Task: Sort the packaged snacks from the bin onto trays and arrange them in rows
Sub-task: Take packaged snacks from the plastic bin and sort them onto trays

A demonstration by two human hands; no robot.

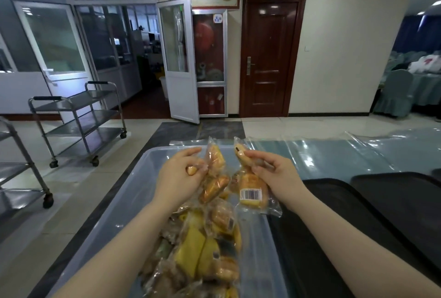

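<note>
Far away stands a dark brown door (pixel 270 55) in a pale wall, and a white glass door (pixel 177 59) hangs open to its left. Two shiny metal carts (pixel 78 118) sit on the tiled floor at the far left. Close by is a table with a clear plastic cover (pixel 334 154) on it. On the table sits a big see-through bin (pixel 133 192), and just to its right lie two black trays (pixel 358 214), one partly over the other. Many packaged snacks (pixel 202 250) lie piled in the near part of the bin, yellow and brown cakes in clear wrappers. The left hand (pixel 179 176) is held above the bin with its fingers curled round the top of one snack pack (pixel 214 176), which hangs down with golden cakes inside. The right hand (pixel 274 173) is held just to the right of it, over the bin's right edge. Its thumb and fingers pinch a second snack pack (pixel 253 185) near the top, and this one shows a white barcode label (pixel 250 194) on its lower part. The two packs hang side by side, very near each other, and I cannot tell if they touch.
</note>
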